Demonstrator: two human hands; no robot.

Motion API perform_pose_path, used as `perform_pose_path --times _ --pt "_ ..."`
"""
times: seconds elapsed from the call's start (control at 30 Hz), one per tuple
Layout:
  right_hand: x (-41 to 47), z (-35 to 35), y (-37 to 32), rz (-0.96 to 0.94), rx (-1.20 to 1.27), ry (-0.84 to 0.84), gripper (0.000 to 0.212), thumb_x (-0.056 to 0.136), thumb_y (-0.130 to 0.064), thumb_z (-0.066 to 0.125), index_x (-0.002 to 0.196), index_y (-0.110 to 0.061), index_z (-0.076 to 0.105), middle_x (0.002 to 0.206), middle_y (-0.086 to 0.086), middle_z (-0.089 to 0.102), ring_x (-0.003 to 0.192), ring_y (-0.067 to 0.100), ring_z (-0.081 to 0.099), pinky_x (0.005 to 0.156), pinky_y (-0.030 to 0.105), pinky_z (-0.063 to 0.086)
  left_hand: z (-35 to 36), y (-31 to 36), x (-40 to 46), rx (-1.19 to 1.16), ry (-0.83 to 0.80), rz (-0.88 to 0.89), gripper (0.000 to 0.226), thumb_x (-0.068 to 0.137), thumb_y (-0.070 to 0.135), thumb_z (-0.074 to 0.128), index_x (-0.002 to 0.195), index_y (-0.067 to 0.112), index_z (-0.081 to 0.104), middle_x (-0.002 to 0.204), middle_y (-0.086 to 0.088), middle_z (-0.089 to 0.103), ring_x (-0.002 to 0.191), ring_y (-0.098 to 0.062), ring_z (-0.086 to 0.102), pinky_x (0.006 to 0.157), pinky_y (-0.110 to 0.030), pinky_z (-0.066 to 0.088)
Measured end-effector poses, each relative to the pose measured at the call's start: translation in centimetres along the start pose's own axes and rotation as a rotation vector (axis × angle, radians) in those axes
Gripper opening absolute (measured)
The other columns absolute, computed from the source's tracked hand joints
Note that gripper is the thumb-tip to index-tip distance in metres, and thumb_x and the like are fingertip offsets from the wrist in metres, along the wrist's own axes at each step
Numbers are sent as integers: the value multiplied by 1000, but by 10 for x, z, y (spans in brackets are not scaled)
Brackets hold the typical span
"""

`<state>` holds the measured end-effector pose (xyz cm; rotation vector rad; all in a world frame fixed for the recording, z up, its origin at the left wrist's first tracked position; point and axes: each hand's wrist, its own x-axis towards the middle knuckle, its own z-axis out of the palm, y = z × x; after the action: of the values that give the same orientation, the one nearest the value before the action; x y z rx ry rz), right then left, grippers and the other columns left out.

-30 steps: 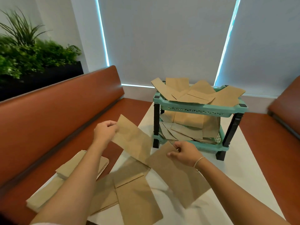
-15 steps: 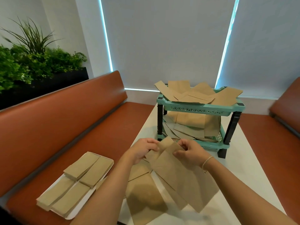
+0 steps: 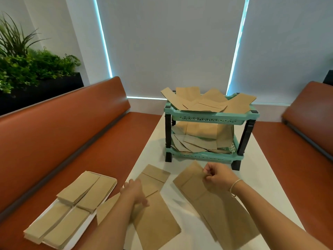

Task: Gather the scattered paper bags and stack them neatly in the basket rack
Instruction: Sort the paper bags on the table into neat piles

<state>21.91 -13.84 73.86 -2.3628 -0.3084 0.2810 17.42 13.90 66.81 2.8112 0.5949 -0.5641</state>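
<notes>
A teal two-tier basket rack (image 3: 210,118) stands on the white table (image 3: 255,179), both tiers holding untidy brown paper bags (image 3: 201,103). My right hand (image 3: 219,177) pinches the top edge of a small stack of paper bags (image 3: 221,213) resting on the table in front of the rack. My left hand (image 3: 134,193) lies with fingers apart on another flat paper bag (image 3: 153,179), left of that stack. One more bag (image 3: 156,226) lies beneath my left wrist, partly hidden by my forearm.
A white tray (image 3: 80,237) with neat piles of folded bags (image 3: 79,188) sits on the red-brown bench (image 3: 59,141) to the left. A second bench (image 3: 310,112) is on the right. A planter with greenery (image 3: 27,69) stands behind the left bench.
My hands, which were together on the bags in the middle, have parted. The right keeps its stack on the right; the left has dropped onto a bag lying on the table.
</notes>
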Motion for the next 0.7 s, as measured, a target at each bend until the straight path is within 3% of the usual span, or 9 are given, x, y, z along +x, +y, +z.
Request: perform_pose_path --times 0.13,0.3,0.4,0.47,0.63,0.7 --pt "2 2 7 18 -7 23 23 75 0 53 66 -22 53 66 -3 56 64 12 50 59 20 44 -1 -1 3 102 19 -13 97 63 60 75 140 19 31 143 -7 41 135 -29 31 109 -43 28" --pt "4 1 12 24 2 32 23 75 0 56 68 -22 53 71 -1 58 70 15 54 64 24 48 -10 10 6 86 38 49 75 69 44 78 132 22 44 129 0 57 125 -21 46 103 -35 28" --pt "3 -5 12 19 39 19 23 77 0 60 68 -20 54 70 -1 59 68 15 56 64 26 51 -30 24 3 -80 -21 136 60 76 32 73 130 18 49 125 -2 55 115 -22 52 86 -29 40" --pt "1 -12 10 12 112 -26 22 77 0 64 68 -18 55 64 -3 58 60 12 55 58 24 50 -46 36 -3 -223 -104 216 50 80 30 71 124 18 53 118 -2 54 107 -21 52 79 -28 40" --pt "-12 -35 13 -21 310 -86 25 78 2 68 76 -17 53 65 -1 54 62 12 53 62 23 50 -69 83 -23 -527 -283 345 28 85 17 62 113 19 60 119 -7 63 108 -26 59 99 -41 45" --pt "-18 -47 21 6 379 -67 30 78 2 69 90 -21 53 65 0 55 66 15 56 67 28 53 -70 109 -35 -646 -389 383 26 86 19 64 112 19 61 115 -11 66 107 -31 62 93 -44 51"
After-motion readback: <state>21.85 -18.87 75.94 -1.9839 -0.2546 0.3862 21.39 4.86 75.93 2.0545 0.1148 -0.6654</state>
